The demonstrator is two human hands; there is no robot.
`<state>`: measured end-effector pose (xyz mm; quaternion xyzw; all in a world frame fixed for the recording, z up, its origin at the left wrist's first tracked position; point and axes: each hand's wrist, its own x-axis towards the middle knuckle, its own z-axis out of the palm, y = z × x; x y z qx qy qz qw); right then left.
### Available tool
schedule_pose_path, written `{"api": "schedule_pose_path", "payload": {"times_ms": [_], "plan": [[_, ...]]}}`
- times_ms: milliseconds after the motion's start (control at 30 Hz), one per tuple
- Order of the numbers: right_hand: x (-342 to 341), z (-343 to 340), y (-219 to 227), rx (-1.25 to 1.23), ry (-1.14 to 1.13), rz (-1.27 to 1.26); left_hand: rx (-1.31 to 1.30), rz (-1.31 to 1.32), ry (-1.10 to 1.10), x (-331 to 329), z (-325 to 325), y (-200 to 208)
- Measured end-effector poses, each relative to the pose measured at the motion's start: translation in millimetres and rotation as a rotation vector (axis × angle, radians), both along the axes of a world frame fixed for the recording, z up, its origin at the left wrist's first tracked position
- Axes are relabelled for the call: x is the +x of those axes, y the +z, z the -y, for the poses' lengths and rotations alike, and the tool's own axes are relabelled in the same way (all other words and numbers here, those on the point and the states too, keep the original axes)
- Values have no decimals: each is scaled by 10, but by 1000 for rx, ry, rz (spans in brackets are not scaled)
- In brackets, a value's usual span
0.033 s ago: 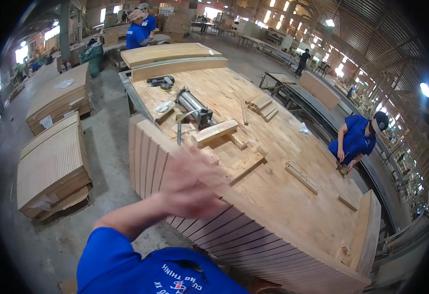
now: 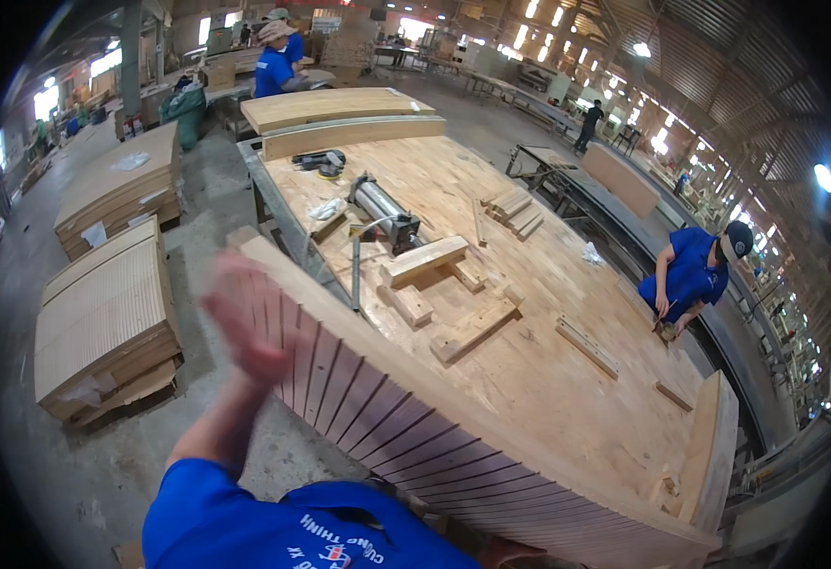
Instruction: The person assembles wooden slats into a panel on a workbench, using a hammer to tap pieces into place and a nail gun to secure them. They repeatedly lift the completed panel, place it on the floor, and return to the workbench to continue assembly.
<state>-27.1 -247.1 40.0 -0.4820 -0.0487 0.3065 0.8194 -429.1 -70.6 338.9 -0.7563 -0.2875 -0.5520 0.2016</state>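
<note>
Left hand (image 2: 245, 318): fingers spread, blurred, nothing held; contact I can't tell
Right hand (image 2: 512, 551): mostly hidden; grip I can't tell
Grooved panel (image 2: 378, 417): long axis 10-to-4 o'clock; my left hand is at its 10 o'clock end
Wooden worktop (image 2: 548, 417): beyond, toward 2 o'clock

A board stack (image 2: 107, 318) lies on the floor (image 2: 214, 204); a green sack (image 2: 185, 114) sits beyond; at right, a blue-shirted co-worker (image 2: 689, 270).

White lettering (image 2: 318, 526) and a red emblem (image 2: 336, 557) mark the blue shirt (image 2: 212, 522).
</note>
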Motion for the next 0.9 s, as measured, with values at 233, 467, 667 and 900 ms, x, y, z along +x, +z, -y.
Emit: {"api": "schedule_pose_path", "payload": {"times_ms": [233, 467, 667, 900], "plan": [[-620, -213, 217, 174, 77, 463, -518, 784, -34, -2314, 583, -1190], [-1990, -1201, 1196, 404, 313, -8, -561, 1041, 165, -3958, 748, -2054], [-3653, -2175, 1681, 418, 519, -122, -529, 1387, 146, -5261, 852, -2217], [-5055, -3271, 1701, 410, 995, -214, -667, 1634, 411, -6226, 1026, -2312]]}}
